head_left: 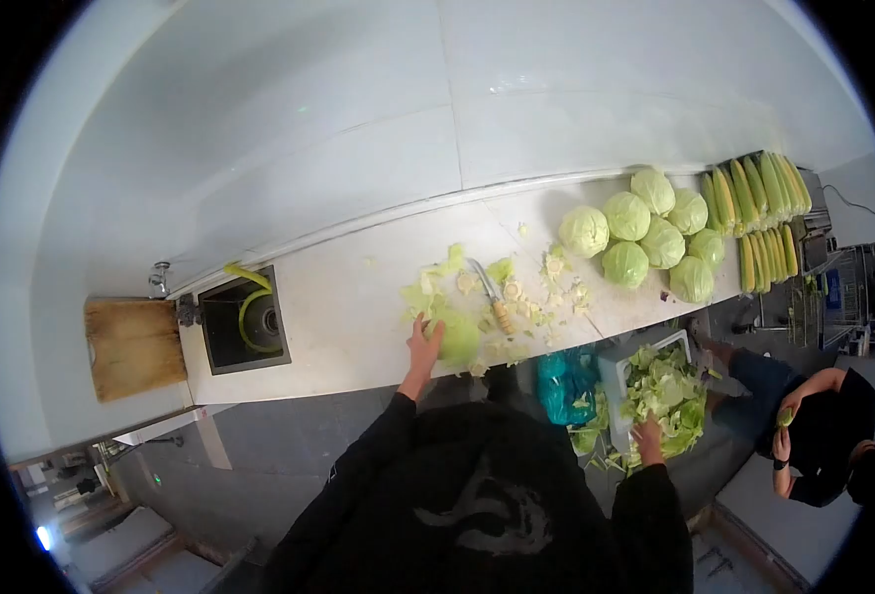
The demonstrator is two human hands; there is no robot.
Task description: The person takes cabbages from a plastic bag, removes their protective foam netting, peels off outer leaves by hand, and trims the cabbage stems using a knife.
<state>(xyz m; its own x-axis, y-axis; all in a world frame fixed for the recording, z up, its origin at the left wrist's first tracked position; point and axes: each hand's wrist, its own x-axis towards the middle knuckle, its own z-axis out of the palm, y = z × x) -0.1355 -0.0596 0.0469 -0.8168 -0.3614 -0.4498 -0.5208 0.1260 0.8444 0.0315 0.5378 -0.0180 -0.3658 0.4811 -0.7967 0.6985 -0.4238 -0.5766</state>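
On the white counter point(358, 327), my left hand point(424, 346) rests with fingers apart against the side of a green cabbage point(459, 339). Loose leaves point(427, 292) lie just behind that cabbage. A curved knife with a wooden handle point(503, 316) lies to its right, among cut cabbage stems and scraps point(553, 282). Low on the right, my right hand point(647, 436) is at the edge of a white crate point(618, 391) heaped with cabbage leaves point(665, 391). Its fingers are partly lost against the leaves, and whether they hold one cannot be made out.
Several whole cabbages point(663, 243) stand at the counter's right, beside stacked corn point(764, 193). A sink point(244, 322) and wooden board point(135, 346) are at the left. A blue-green bag point(566, 386) touches the crate's side. Another person point(819, 426) sits at the right, holding something green.
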